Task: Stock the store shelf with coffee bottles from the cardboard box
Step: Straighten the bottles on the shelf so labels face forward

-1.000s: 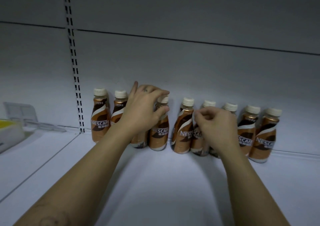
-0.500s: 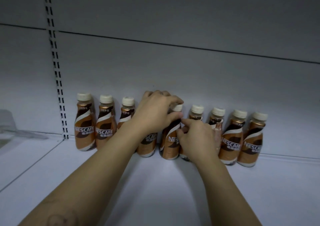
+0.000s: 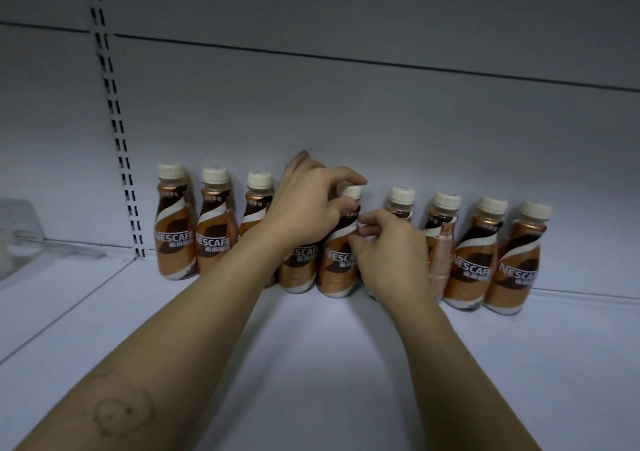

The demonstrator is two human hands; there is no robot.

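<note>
Straightening a coffee bottle (image 3: pixel 334 269) in the shelf's (image 3: pixel 311 364) back row: left hand (image 3: pixel 304 208) fingers grip its cap, right hand (image 3: pixel 391 260) fingers pinch its side. Next, probably: square it, release.

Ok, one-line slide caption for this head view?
Left hand grips the cap of a coffee bottle while right hand pinches its side, in a row on the shelf.
</note>
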